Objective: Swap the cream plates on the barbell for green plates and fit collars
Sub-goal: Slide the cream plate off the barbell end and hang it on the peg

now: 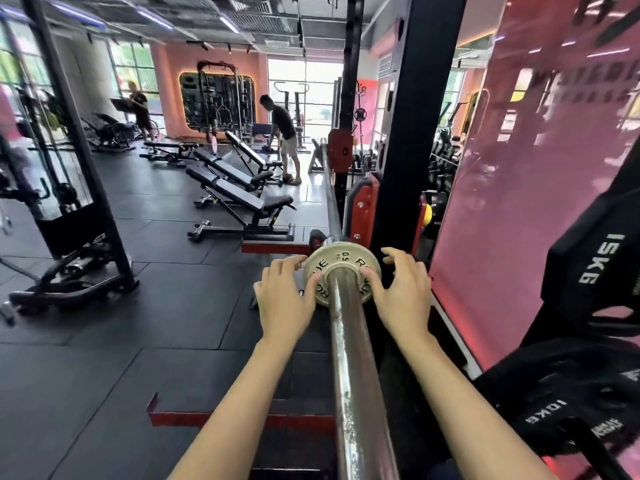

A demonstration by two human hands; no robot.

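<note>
A small cream plate [341,260] marked 0.5 KG sits on the chrome barbell sleeve [349,358], which runs from the bottom of the view up to the rack. My left hand [285,299] grips the plate's left edge, thumb on its face. My right hand [401,292] holds the right edge, thumb on the face and fingers curled behind. The bar [331,199] continues beyond the plate to the red hooks [362,209] of the rack. No green plates or collars are in view.
The black rack upright [412,133] stands just right of the bar. Black 15 KG [599,261] and 10 KG [554,407] plates hang at the right by a pink wall. Adjustable benches [239,199] and a cable machine [69,216] stand left. Two people are far off.
</note>
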